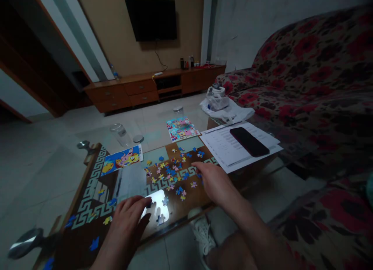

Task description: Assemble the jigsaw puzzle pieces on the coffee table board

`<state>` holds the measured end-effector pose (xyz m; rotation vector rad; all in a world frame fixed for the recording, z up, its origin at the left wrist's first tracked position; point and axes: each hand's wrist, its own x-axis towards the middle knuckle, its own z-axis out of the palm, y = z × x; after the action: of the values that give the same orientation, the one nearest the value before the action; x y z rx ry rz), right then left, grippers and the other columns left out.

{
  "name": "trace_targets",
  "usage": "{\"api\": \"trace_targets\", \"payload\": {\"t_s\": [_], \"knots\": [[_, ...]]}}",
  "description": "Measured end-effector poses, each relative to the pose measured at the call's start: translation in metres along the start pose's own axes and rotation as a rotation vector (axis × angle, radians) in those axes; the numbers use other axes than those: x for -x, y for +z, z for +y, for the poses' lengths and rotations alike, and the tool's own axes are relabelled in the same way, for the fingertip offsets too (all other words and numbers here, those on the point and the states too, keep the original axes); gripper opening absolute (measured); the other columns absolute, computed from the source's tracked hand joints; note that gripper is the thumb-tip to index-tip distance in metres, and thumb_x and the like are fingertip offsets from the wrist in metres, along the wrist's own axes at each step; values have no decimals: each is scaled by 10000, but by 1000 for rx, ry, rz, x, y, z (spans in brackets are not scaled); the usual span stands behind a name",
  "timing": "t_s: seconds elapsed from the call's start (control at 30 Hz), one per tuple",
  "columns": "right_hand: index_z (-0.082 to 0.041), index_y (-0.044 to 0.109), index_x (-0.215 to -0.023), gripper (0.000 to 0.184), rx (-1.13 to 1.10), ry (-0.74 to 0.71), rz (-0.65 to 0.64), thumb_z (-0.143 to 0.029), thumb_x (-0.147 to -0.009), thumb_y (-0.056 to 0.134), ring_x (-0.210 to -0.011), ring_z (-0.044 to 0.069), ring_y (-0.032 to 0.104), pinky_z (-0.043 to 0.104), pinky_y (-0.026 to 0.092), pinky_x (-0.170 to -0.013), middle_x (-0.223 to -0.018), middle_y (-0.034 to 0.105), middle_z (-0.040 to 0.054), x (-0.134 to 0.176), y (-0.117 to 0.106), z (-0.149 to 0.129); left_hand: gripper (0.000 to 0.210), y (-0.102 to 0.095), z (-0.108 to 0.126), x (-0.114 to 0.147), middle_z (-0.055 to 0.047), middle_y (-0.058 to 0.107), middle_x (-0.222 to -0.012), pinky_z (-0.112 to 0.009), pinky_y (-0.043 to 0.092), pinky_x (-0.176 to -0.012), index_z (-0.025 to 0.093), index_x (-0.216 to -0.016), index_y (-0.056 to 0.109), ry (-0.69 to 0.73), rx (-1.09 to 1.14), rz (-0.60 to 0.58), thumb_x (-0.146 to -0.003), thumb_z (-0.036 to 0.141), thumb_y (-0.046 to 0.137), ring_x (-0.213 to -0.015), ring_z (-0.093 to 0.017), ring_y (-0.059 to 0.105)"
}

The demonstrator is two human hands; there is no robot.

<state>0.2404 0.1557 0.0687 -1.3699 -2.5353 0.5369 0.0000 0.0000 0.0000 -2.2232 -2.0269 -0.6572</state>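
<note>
Loose jigsaw pieces [171,169] in blue, yellow and pink lie scattered over the middle of the glass coffee table [186,207]. My right hand [214,180] is low at the right side of this pile, its fingers bent inward. Whatever its fingertips hold, if anything, is hidden. Near the front edge, my left hand [131,211] hovers over or rests by a bright reflection, thumb apart from the fingers. Two puzzle pieces [160,219] sit in that glare. More pieces, including a blue piece [94,244], lie left of my left hand.
A cartoon picture sheet [122,159] lies at left, another picture sheet [183,128] farther back. A clear jar [121,134] stands beside a round lid [138,138]. Papers [218,145], a black phone [249,141] and a white plastic bag [224,107] occupy the right side; a flowered sofa [305,67] adjoins.
</note>
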Motion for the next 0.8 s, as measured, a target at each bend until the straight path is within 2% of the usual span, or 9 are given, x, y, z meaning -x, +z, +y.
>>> {"api": "trace_targets", "payload": {"t_s": [0.07, 0.17, 0.3, 0.47, 0.6, 0.67, 0.8], "knots": [[-147, 550, -1305, 550, -5, 8, -6, 6, -803, 386, -1006, 222, 648, 347, 492, -869, -1112, 690, 135, 5, 4, 13, 258, -5, 3, 3, -50, 681, -1043, -364, 478, -808, 267, -1131, 588, 8, -1, -3, -882, 266, 521, -950, -229, 617], [-145, 483, -1363, 605, -23, -12, -64, 9, -790, 361, -1062, 229, 631, 371, 475, -914, -1155, 673, 142, 12, 15, 16, 247, -12, 6, 5, -47, 681, -1038, -359, 477, -806, 268, -1122, 586, 17, -5, -4, -892, 246, 499, -948, -222, 616], [-153, 500, -1348, 602, -59, -34, -95, 1, -780, 373, -1133, 229, 594, 382, 434, -984, -1200, 653, 143, 17, 29, 10, 265, -22, 4, 9, -51, 676, -1063, -373, 470, -820, 259, -1142, 572, -4, -6, -16, -890, 227, 495, -973, -228, 609], [-97, 491, -1355, 587, -40, -30, -116, 10, -795, 352, -1266, 245, 494, 432, 350, -1084, -1369, 529, 165, 10, 37, 13, 267, -26, -1, 14, -39, 681, -1071, -378, 455, -839, 260, -1147, 561, -13, 35, -31, -892, 213, 499, -998, -224, 598], [-95, 530, -1322, 549, -32, 13, -79, 8, -810, 360, -1237, 260, 521, 446, 388, -1054, -1333, 559, 172, 3, 37, 10, 289, -24, -3, 15, -34, 679, -1087, -383, 440, -842, 265, -1135, 557, -7, 45, -23, -872, 163, 493, -1015, -226, 586], [-142, 572, -1284, 540, -97, -73, -78, 10, -799, 392, -1192, 237, 559, 411, 420, -1027, -1280, 609, 138, 2, 38, 2, 298, -21, -3, 15, -32, 678, -1106, -389, 433, -849, 264, -1122, 559, -1, 39, -24, -863, 137, 485, -1030, -227, 580], [-196, 634, -1204, 538, -243, -320, -181, 29, -767, 418, -1141, 192, 589, 350, 444, -1004, -1211, 660, 76, 8, 43, -18, 269, -17, 0, 11, -33, 690, -1109, -418, 423, -864, 248, -1065, 581, 1, 21, -51, -851, 115, 488, -1046, -238, 582]]}}
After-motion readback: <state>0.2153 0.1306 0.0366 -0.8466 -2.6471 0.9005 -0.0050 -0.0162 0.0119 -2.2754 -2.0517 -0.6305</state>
